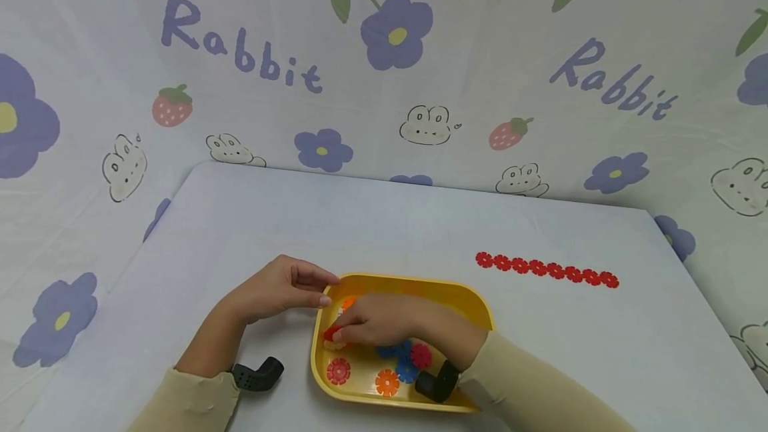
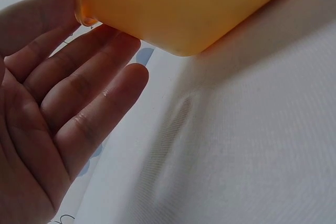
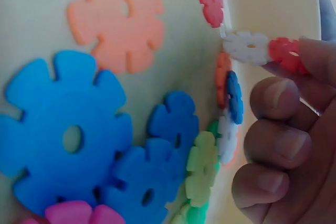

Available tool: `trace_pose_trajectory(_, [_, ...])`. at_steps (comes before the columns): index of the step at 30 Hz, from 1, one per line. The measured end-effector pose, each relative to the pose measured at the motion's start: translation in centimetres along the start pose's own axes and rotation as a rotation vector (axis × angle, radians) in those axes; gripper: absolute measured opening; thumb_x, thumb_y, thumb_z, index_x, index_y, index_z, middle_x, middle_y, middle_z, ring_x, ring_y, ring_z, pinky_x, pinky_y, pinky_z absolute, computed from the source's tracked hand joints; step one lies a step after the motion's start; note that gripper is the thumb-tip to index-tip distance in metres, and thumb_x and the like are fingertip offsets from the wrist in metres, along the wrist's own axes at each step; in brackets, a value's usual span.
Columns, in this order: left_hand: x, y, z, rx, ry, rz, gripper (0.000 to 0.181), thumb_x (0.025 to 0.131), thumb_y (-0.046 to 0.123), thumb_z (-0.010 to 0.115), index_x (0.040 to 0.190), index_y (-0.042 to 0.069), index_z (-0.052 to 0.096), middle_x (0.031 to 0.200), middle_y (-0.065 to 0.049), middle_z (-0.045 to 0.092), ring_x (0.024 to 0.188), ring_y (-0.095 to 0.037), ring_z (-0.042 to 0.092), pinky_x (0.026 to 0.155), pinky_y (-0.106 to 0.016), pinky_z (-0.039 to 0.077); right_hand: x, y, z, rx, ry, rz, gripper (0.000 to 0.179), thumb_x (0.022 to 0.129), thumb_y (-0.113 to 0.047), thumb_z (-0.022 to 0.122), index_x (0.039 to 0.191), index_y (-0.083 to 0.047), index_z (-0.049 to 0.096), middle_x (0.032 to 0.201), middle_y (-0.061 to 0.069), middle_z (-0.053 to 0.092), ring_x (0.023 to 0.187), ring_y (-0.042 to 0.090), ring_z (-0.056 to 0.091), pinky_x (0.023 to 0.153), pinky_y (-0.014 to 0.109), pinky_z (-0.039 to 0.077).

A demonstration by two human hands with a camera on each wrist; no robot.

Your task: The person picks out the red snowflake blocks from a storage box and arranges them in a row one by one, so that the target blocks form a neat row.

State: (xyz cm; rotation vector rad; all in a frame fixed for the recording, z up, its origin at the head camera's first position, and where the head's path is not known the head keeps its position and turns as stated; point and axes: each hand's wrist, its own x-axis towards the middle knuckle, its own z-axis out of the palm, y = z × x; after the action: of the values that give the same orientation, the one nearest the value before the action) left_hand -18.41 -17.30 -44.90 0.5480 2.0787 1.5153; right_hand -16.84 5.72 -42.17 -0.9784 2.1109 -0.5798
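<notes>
My left hand (image 1: 288,289) is at the left rim of a yellow tray (image 1: 318,372). Its thumb reaches over the rim, and the fingers lie against the outer wall (image 2: 173,9). Inside the tray, my right hand (image 1: 381,320) pinches a red flower-shaped plastic piece (image 3: 287,54) between thumb and index finger. A white flower piece (image 3: 247,47) touches the red one; I cannot tell whether they are joined. Around the hand lie blue pieces (image 3: 71,135), an orange piece (image 1: 387,383), a pink piece (image 1: 421,355) and a yellow-green piece (image 3: 201,169).
A straight row of several red flower pieces (image 1: 547,269) lies on the white-covered table (image 1: 336,225), right of the tray and farther back. Black wrist devices (image 1: 258,375) are worn at both sleeves. A printed cloth (image 1: 468,59) hangs behind the table.
</notes>
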Motion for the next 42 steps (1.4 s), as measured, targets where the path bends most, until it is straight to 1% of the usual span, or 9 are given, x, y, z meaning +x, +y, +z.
trace_pose_trajectory(3, [0.0,0.0,0.0,0.002,0.002,0.005,0.038,0.084,0.028,0.079,0.118,0.014,0.072,0.118,-0.003,0.072,0.113,-0.019,0.066,0.094,-0.032,0.055,-0.2,-0.1,-0.3,-0.013,0.031,-0.024,0.028,0.101,-0.032,0.055,0.119,-0.021,0.073,0.089,-0.014,0.069,0.067,0.004,0.050,0.062,0.016,0.041])
trace_pose_trajectory(5, [0.1,0.0,-0.1,0.003,0.002,0.012,0.038,0.084,0.028,0.079,0.118,0.014,0.072,0.118,-0.003,0.072,0.113,-0.019,0.066,0.094,-0.032,0.055,-0.3,-0.1,-0.5,-0.008,0.054,-0.044,0.026,0.100,-0.030,0.057,0.116,-0.020,0.074,0.094,-0.012,0.071,0.067,0.004,0.051,0.062,0.016,0.042])
trace_pose_trajectory(13, [0.0,0.0,0.0,0.002,0.004,0.024,0.037,0.084,0.027,0.079,0.118,0.013,0.072,0.117,-0.003,0.072,0.112,-0.019,0.066,0.092,-0.032,0.056,-1.0,0.2,-1.6,0.059,0.186,-0.100,0.017,0.096,-0.032,0.064,0.101,-0.022,0.076,0.088,-0.008,0.072,0.074,0.005,0.058,0.068,0.019,0.052])
trace_pose_trajectory(18, [0.1,-0.1,0.0,0.008,0.007,0.024,0.037,0.084,0.026,0.079,0.118,0.012,0.072,0.117,-0.003,0.072,0.111,-0.019,0.066,0.091,-0.033,0.056,-1.7,0.3,-2.3,0.221,0.231,-0.073,0.010,0.092,-0.023,0.070,0.100,-0.018,0.075,0.084,0.004,0.074,0.074,0.021,0.070,0.068,0.026,0.059])
trace_pose_trajectory(22, [0.2,-0.1,0.1,0.011,0.003,0.016,0.036,0.084,0.027,0.079,0.117,0.013,0.072,0.116,-0.003,0.073,0.110,-0.019,0.067,0.091,-0.033,0.056,-2.4,0.3,-2.8,0.382,0.269,-0.048,0.023,0.090,-0.013,0.072,0.113,-0.015,0.073,0.082,0.008,0.072,0.079,0.030,0.073,0.071,0.032,0.061])
trace_pose_trajectory(25, [0.2,-0.1,0.1,0.009,0.002,0.015,0.036,0.085,0.026,0.078,0.117,0.013,0.072,0.116,-0.003,0.073,0.110,-0.020,0.067,0.091,-0.034,0.056,-2.9,0.5,-3.1,0.426,0.319,-0.040,0.028,0.090,-0.011,0.072,0.118,-0.014,0.072,0.084,0.005,0.072,0.081,0.030,0.074,0.073,0.033,0.061])
trace_pose_trajectory(32, [0.1,0.0,0.2,0.008,0.009,0.008,0.038,0.085,0.024,0.079,0.119,0.010,0.072,0.118,-0.008,0.072,0.111,-0.023,0.067,0.091,-0.033,0.056,-4.6,1.3,-4.1,0.416,0.495,0.022,0.033,0.083,-0.016,0.080,0.115,-0.020,0.073,0.099,-0.002,0.074,0.086,0.017,0.073,0.077,0.031,0.060])
trace_pose_trajectory(38, [0.1,-0.1,0.2,0.020,0.017,0.006,0.037,0.084,0.025,0.079,0.117,0.011,0.072,0.118,-0.006,0.072,0.112,-0.021,0.067,0.091,-0.033,0.057,-7.4,2.1,-5.6,0.403,0.582,0.064,0.037,0.082,-0.017,0.080,0.118,-0.023,0.071,0.103,0.000,0.073,0.087,0.018,0.073,0.079,0.033,0.060])
trace_pose_trajectory(42, [0.1,-0.1,0.2,0.015,0.019,0.002,0.037,0.083,0.026,0.080,0.117,0.012,0.073,0.118,-0.005,0.072,0.112,-0.021,0.066,0.091,-0.032,0.057,-9.9,3.1,-7.0,0.399,0.652,0.093,0.039,0.083,-0.020,0.080,0.120,-0.017,0.070,0.101,0.003,0.074,0.087,0.020,0.073,0.080,0.034,0.060])
